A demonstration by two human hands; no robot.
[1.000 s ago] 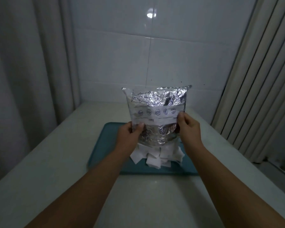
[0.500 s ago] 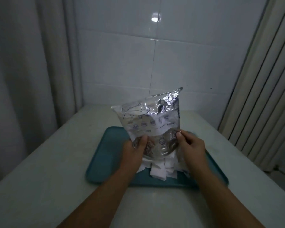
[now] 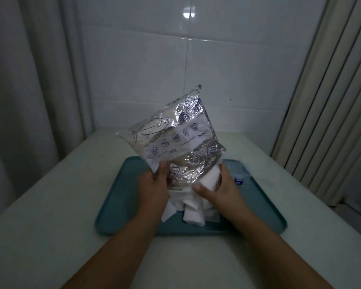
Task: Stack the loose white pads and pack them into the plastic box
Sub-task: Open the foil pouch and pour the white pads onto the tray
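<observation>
With the foil bag (image 3: 175,142) gripped upturned by the left hand (image 3: 154,184) and right hand (image 3: 221,190), white pads (image 3: 192,209) heaped mid-tray (image 3: 113,205) could be scattered onto the table (image 3: 50,205) if shaken hard.

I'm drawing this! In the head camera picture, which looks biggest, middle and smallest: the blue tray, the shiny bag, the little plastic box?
1. Blue tray
2. Shiny bag, though being nearer the camera flatters it
3. Plastic box, mostly hidden behind the right hand

One head-worn view looks forward and down, close over the bench (image 3: 50,205). It faces a tiled wall (image 3: 144,69) beyond.
</observation>
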